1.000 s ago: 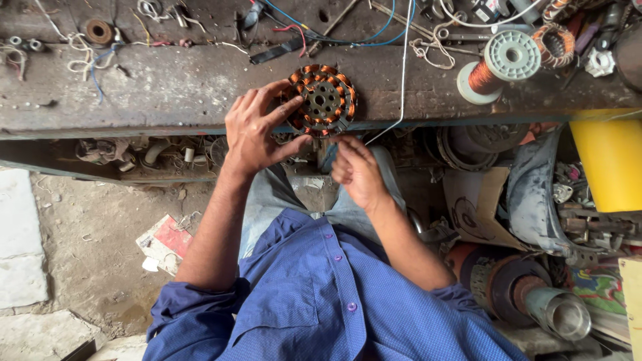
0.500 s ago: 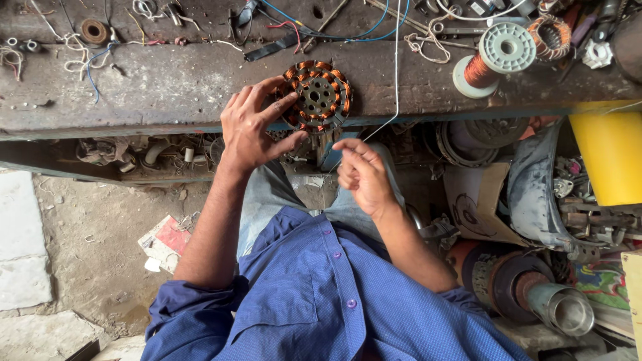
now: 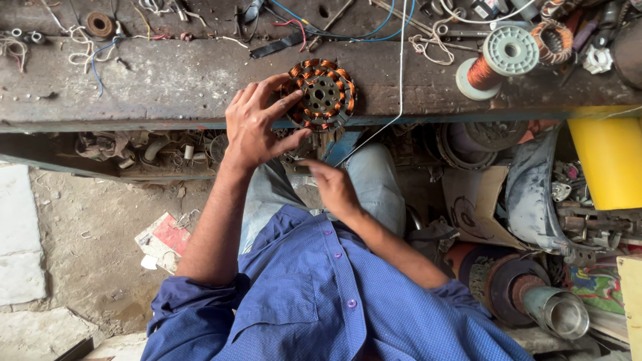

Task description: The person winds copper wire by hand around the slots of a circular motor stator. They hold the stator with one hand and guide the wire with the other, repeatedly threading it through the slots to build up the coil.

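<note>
A round stator (image 3: 322,95) wound with copper coils lies at the front edge of the worn workbench (image 3: 167,80). My left hand (image 3: 257,124) rests on its left side, with fingers spread over the rim and thumb below. My right hand (image 3: 333,187) is lower, over my lap below the bench edge. Its fingers are pinched together at the end of a thin white wire (image 3: 400,73), which runs down across the bench and slants toward that hand.
A spool of copper wire (image 3: 498,61) stands on the bench at right, among loose coils, cables and small parts. Under the bench are a yellow container (image 3: 605,160), cardboard, motor parts and a metal cylinder (image 3: 555,311). Bare ground and a paper scrap (image 3: 164,241) lie at left.
My right hand has dropped from just below the stator down toward my lap, drawing the white wire with it. My left hand stays on the stator.
</note>
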